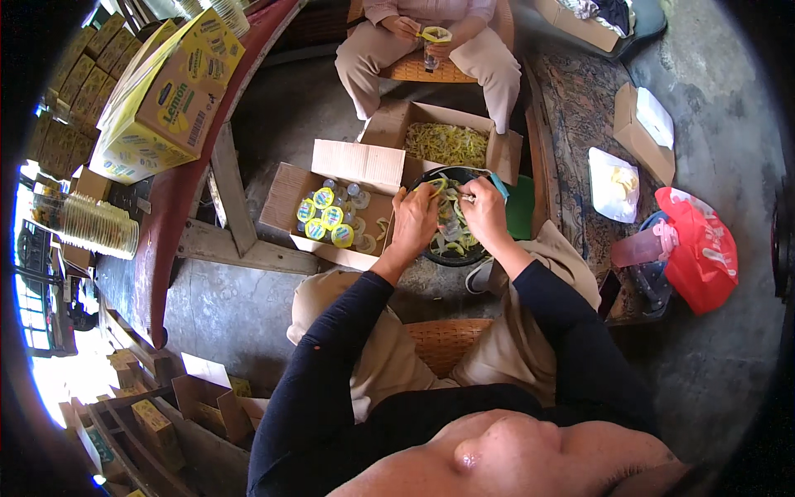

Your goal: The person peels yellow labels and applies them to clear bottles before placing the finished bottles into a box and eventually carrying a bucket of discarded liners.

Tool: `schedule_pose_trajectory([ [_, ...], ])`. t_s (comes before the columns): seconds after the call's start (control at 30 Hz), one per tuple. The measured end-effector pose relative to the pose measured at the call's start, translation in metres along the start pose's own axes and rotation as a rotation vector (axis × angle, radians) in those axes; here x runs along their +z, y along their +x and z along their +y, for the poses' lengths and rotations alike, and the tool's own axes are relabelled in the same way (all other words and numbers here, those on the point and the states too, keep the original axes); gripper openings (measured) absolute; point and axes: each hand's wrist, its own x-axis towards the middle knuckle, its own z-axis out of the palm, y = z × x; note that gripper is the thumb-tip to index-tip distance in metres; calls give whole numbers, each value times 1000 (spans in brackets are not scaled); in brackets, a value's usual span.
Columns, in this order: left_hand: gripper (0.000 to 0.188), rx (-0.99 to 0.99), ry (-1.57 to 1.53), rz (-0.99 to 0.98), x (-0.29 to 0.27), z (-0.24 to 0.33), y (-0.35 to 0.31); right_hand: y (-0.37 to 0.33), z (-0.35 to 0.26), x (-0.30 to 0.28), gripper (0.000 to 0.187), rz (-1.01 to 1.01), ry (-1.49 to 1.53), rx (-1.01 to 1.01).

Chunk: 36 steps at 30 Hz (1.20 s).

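My left hand (416,217) and my right hand (484,209) are together over a round black tub (454,261) between my knees. In the tub lie yellow-green strips and some clear plastic pieces. A thin yellow strip (436,188) shows at the fingertips of my left hand, which are closed on it. My right hand's fingers are pinched too, but what they hold is too small to make out. To the left of the tub, an open cardboard box (286,195) holds several clear plastic cups (332,217) with yellow-and-green lids.
Beyond the tub stands a carton (421,116) of yellow-green strips. A person (426,41) sits opposite, holding a yellow-topped cup. Yellow cartons (170,103) and stacked cups (99,224) rest on the left table. Right are a red bag (697,248) and a pink bottle (642,246).
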Motion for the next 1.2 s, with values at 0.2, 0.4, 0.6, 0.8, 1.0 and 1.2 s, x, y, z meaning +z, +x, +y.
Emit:
schedule_pose_trajectory([
  [0.2,22,-19,-221,77,5,-9,3,-6,-14,-9,17,-76,-19,-114],
  [0.4,9,-45,-158,49,2,-7,5,-8,-21,-14,21,-61,-60,-189],
  [0.6,10,-16,-34,70,2,-5,0,-9,-29,-11,22,-39,-120,-322],
  [0.8,10,19,-94,49,10,11,-9,0,-11,1,17,-43,-156,-222],
  [1.0,14,-44,-69,57,0,4,-2,-6,-15,-6,20,-51,-61,-100],
  [1.2,12,-34,-99,29,-6,15,-3,-5,-21,-9,19,-46,-130,-154],
])
